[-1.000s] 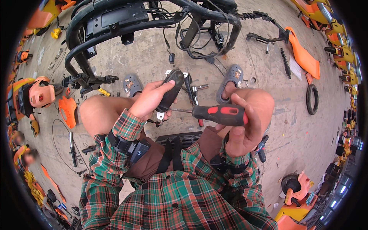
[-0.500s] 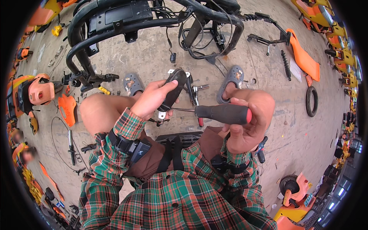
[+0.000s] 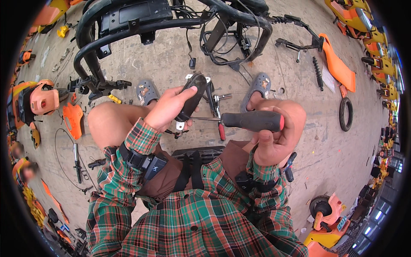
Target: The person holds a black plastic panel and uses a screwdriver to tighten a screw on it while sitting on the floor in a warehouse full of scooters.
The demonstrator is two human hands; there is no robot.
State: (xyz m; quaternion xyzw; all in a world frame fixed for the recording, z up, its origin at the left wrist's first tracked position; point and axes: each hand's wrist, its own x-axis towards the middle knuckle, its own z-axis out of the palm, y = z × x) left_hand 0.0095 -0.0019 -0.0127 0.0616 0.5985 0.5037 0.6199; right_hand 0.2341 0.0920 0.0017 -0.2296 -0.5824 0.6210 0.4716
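My left hand [image 3: 168, 107] is closed round a long, rounded black part [image 3: 194, 95] with a white metal tab [image 3: 180, 125] at its lower end. The part is tilted, its upper end leaning right, with my thumb on its face. My right hand [image 3: 280, 141] grips a screwdriver [image 3: 248, 121] with a thick black handle and a red end cap. Its shaft points left at the lower end of the black part. Whether the tip touches a screw is hidden. On the floor beyond lie a socket wrench [image 3: 223, 97] and a red-handled tool [image 3: 221, 132].
A black tubular vehicle frame [image 3: 128, 36] with hanging cables stands ahead. Orange body panels [image 3: 73, 120], a spring [image 3: 317, 73] and a tyre [image 3: 346, 114] lie about the floor. Yellow-orange scooters [image 3: 379, 64] line the right side; another orange vehicle [image 3: 45, 100] stands left.
The screwdriver has shifted slightly to the right, its handle a little farther from the black part. My left hand keeps its hold, and the whole view has moved a little.
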